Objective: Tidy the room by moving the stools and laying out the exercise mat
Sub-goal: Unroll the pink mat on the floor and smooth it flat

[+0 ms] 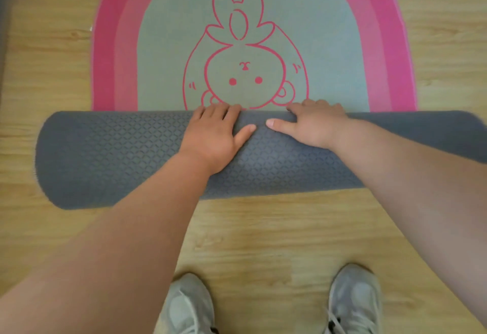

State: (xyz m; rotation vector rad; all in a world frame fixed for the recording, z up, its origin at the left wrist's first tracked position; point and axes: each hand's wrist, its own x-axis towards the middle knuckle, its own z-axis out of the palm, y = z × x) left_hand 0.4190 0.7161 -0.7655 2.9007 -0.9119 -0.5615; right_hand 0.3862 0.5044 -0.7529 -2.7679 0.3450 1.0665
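The exercise mat [118, 157] lies across the wooden floor, partly rolled. Its grey patterned underside forms a thick roll running left to right. Beyond the roll, the unrolled part [329, 51] shows a grey-green face with a pink border and a pink rabbit drawing. My left hand [216, 133] rests flat on top of the roll near its middle, fingers curled over the far edge. My right hand [313, 122] presses on the roll just to the right, fingers spread, thumb pointing left. No stool is in view.
Light wooden floor [263, 241] surrounds the mat. My two grey sneakers [353, 302] stand on the floor close behind the roll. A dark strip [4, 17] runs along the left edge of the view.
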